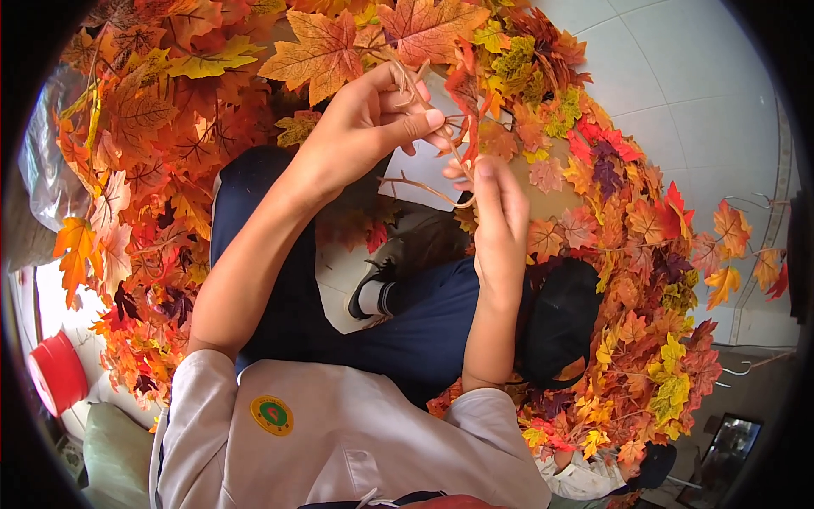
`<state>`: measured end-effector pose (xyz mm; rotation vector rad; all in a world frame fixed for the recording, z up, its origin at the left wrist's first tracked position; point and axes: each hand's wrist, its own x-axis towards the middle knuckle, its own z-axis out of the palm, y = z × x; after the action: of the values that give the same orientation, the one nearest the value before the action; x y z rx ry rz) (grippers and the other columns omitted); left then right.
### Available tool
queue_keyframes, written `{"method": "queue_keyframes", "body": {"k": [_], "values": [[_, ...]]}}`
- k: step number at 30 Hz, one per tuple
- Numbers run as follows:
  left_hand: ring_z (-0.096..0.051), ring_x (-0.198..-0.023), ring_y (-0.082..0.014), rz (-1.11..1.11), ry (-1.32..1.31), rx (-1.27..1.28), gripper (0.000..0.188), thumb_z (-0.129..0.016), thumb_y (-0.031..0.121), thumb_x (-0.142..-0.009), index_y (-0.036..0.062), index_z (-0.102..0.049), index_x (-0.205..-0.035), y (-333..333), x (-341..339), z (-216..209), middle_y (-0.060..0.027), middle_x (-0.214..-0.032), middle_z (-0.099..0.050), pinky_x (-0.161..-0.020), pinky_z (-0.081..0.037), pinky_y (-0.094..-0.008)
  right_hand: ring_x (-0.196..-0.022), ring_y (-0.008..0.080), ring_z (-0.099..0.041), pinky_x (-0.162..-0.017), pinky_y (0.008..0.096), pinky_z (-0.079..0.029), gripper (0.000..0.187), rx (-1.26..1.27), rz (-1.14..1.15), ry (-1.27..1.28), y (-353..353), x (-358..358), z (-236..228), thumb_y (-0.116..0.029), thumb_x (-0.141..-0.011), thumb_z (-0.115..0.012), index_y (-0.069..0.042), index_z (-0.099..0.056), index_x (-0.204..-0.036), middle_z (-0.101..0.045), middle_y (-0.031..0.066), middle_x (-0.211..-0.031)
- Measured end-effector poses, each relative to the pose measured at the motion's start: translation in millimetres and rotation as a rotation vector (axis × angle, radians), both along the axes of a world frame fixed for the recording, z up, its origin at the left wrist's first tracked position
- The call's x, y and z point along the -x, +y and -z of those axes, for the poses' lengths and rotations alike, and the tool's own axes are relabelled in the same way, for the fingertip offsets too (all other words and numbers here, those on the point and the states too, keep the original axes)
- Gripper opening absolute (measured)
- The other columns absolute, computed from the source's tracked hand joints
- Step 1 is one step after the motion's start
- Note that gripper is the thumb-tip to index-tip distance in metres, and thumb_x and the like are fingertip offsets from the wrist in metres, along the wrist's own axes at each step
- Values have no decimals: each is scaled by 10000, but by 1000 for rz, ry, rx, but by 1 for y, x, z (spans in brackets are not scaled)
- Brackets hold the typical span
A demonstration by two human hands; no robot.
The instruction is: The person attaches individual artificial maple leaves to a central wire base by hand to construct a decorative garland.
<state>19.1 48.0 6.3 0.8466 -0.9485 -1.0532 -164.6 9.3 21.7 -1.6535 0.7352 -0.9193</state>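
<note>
Brown stem (455,153), pinched by the left hand (366,125) farther up and by the right hand (500,212) near its lower bend, is above a white sheet (413,163), held at two spots probably for steadiness, orange leaves (140,114) heaped around likely for easy reach.

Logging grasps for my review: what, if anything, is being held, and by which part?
A thin, light-brown, plastic-looking stem: the left grip pinches it between thumb and fingers; the right grip holds it farther down its length.

Indoor craft workspace: tiled floor (699,93), heaps of artificial leaves (153,114)
</note>
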Motion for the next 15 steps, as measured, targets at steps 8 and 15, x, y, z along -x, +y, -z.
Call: {"method": "queue_keyframes", "body": {"k": [8,15], "values": [[-632,-977,-122,-49,167,134,261,-611,-31,-876,40,-495,-1099,3,15,-2,-43,-1043,-647,-755,-506,-249,-604,73,-503,-724,271,-495,263,-604,-149,-387,-2,-5,-8,-213,-1007,-489,14,-619,-1028,-599,10,-737],[-564,-1173,-265,128,510,439,267,-551,164,-950,54,-478,-1182,-21,-12,7,-166,-1224,-576,-1005,-470,-411,-398,16,-318,-367,167,-248,240,-489,-645,-18,-56,-12,-61,-236,-986,-545,-29,-601,-1094,-449,-27,-541]]}}
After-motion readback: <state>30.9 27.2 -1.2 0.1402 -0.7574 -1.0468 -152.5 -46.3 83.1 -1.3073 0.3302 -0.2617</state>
